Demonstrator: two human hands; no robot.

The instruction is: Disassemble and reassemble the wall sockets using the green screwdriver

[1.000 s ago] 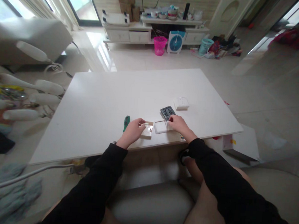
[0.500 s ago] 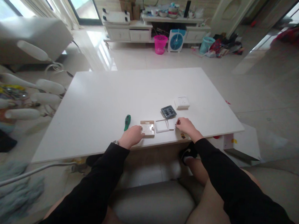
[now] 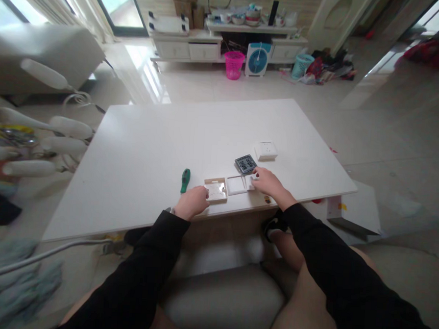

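Note:
My left hand is closed at the left edge of a shallow, open-topped square wall-socket box, with its fingertips on the side wall. My right hand has its fingers bent together over a small white plate; what lies between the fingertips is hidden. Between the hands lies a flat white square frame. Just beyond it rests a dark square socket part, its back face up. A green-handled screwdriver lies left of the box.
A white wall socket sits farther back on the white table. Some small dark and yellow bits lie by the front edge, below my right hand. Left of the table stands a lamp with several white shades.
My right hand has shifted a little left and now covers more of the small white plate. My left hand stays at the box's edge. The view has moved slightly.

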